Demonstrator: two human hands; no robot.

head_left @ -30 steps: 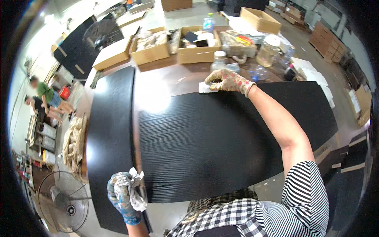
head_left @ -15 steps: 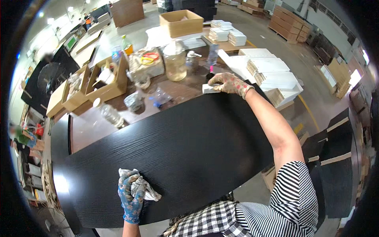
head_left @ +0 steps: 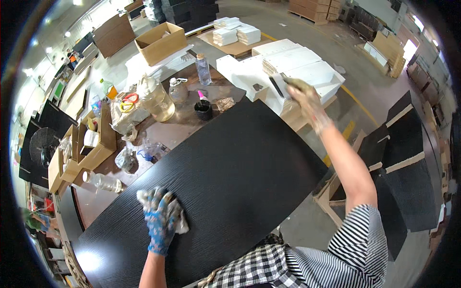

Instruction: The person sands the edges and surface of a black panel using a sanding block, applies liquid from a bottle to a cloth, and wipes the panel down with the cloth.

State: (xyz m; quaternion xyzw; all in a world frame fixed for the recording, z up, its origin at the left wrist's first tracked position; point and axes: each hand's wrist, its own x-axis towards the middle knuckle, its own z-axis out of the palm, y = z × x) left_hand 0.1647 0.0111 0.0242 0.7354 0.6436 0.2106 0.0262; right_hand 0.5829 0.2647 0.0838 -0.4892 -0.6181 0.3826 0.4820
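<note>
A large black wood-grain panel (head_left: 225, 187) lies flat across the worktable. My left hand (head_left: 158, 218), in a blue patterned glove, presses a crumpled white rag (head_left: 178, 216) onto the panel's near left part. My right hand (head_left: 305, 96), in a stained glove, is stretched out past the panel's far right corner and reaches over a stack of white boards (head_left: 297, 72). A small dark strip (head_left: 276, 86) lies on those boards beside its fingers. I cannot tell whether the fingers grip anything.
Behind the panel the brown tabletop (head_left: 192, 120) carries a clear jug (head_left: 156, 98), plastic bottles (head_left: 203, 69), a small black cup (head_left: 203, 109) and open cardboard boxes (head_left: 91, 144). Black panels (head_left: 408, 158) lean at the right. More boxes and pallets stand on the floor beyond.
My view has swung to the right. My right hand left the panel's far edge and moved out over the white boards. My left hand stays on the rag.
</note>
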